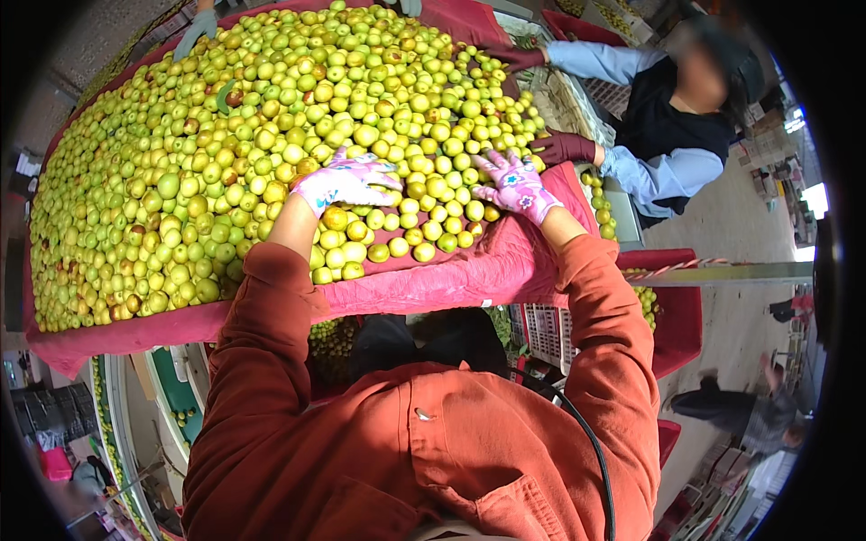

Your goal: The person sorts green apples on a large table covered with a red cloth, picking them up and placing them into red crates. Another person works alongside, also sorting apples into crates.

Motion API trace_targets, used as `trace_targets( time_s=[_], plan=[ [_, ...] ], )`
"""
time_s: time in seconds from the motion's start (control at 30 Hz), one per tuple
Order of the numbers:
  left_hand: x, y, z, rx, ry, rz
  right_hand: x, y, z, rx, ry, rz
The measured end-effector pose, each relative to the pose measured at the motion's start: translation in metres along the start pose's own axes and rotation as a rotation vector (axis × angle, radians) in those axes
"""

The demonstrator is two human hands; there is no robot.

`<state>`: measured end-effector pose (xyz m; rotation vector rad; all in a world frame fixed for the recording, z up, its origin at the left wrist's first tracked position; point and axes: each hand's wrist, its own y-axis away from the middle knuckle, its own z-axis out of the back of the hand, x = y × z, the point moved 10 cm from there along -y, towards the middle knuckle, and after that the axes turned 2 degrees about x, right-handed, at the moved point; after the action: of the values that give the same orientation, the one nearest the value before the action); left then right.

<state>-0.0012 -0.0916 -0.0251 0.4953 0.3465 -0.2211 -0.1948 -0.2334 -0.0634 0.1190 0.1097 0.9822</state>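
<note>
A broad heap of yellow-green jujubes (203, 162), some with reddish-brown patches, covers the sorting table before me. My left hand (348, 179), in a white and pink patterned glove, lies palm down on the fruit with its fingers spread to the right. Near the table's right corner, my right hand (517, 184) wears a pink glove with blue and purple flowers. Its spread fingers touch jujubes, and its wrist is above the cloth-covered edge. Neither hand visibly grips a fruit. Between them the jujubes thin out, and dark red cloth (402, 226) shows through.
Pink-red cloth (433, 280) wraps the table's raised rim. A person (683, 128) at right reaches in with maroon gloves (565, 147). Grey-gloved hands (196, 30) work at the far side. A plastic crate (547, 331) stands below; a metal bar (731, 274) extends at right.
</note>
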Motion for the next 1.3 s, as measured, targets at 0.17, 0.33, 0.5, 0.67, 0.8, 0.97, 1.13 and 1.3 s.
trace_targets(
  time_s=[0.17,0.33,0.5,0.67,0.8,0.97,1.13,1.3],
  plan=[
    [0.023,-0.005,0.026,-0.288,0.503,-0.216,0.011,-0.034,0.042,-0.236,-0.055,-0.002],
    [0.096,0.054,0.086,-1.030,0.219,0.396,0.097,-0.077,0.070,-0.361,-0.145,0.264],
    [0.092,0.054,0.078,-0.814,-0.154,0.574,0.146,-0.127,0.053,-0.308,-0.269,0.341],
    [0.102,0.042,0.042,-0.546,-0.260,0.576,0.120,-0.151,0.049,-0.122,-0.138,0.137],
    [0.104,0.040,0.040,-0.553,-0.299,0.543,0.073,-0.167,0.034,-0.055,-0.173,-0.019],
    [0.102,0.050,0.042,-0.461,-0.246,0.631,0.011,-0.141,0.025,0.052,-0.120,-0.158],
    [0.097,0.046,0.048,-0.493,-0.224,0.603,-0.056,-0.110,-0.002,0.084,-0.034,-0.279],
    [0.101,0.049,0.052,-0.516,-0.189,0.587,0.080,-0.049,0.095,-0.545,-0.166,0.287]
  ],
)
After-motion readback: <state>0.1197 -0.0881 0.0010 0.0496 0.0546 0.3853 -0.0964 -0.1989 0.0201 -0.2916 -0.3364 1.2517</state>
